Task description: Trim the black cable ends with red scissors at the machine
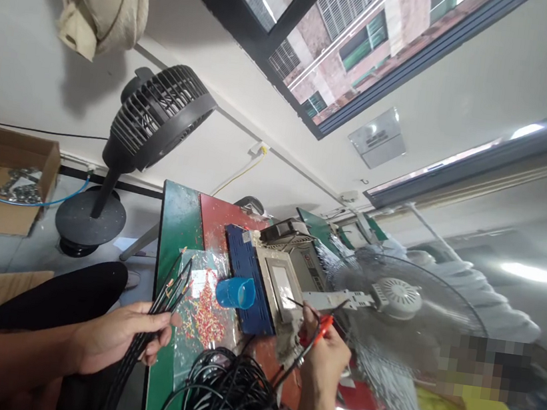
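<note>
We noted the left hand (118, 332) pinching black cables (168, 295) at the table edge (171, 218), the right hand (328, 357) gripping a red-handled tool (323, 329); we judged level ends advisable.

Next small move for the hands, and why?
Probably bring the black cable at the right hand over to the bundle of black cables. The left hand already grips that bundle, similar-looking cables with ends pointing up; the right hand, apart from it, also holds a red-handled tool.
</note>
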`<state>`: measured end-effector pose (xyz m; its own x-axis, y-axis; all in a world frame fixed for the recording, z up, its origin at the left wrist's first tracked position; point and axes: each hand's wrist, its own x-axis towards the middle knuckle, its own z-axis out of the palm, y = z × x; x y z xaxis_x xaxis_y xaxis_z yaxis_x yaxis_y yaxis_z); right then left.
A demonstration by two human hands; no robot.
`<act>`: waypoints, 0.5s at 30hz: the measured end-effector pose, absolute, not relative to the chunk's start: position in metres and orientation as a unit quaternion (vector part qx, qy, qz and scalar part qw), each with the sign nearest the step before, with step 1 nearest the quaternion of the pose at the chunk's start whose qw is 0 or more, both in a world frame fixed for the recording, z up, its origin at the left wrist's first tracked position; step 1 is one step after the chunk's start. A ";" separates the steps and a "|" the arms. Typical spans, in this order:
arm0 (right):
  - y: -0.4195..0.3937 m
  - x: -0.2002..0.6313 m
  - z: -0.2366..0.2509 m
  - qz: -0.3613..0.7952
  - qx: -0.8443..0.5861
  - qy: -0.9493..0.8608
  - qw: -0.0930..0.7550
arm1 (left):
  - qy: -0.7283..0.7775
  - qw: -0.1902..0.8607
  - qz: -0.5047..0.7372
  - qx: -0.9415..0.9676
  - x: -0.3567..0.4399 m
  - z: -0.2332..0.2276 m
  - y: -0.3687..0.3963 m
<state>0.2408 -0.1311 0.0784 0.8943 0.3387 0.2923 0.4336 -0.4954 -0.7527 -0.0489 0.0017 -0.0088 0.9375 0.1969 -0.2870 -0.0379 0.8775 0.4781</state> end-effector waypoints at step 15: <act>-0.111 0.189 0.032 -0.005 -0.912 -0.278 0.303 | 0.175 0.949 0.097 0.242 -0.056 -0.006 -0.001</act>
<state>0.1890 -0.1115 0.0321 0.8455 0.5038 0.1766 0.5095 -0.6626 -0.5490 -0.0563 -0.0009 -0.0065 0.9197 0.2689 -0.2860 -0.0994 0.8643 0.4931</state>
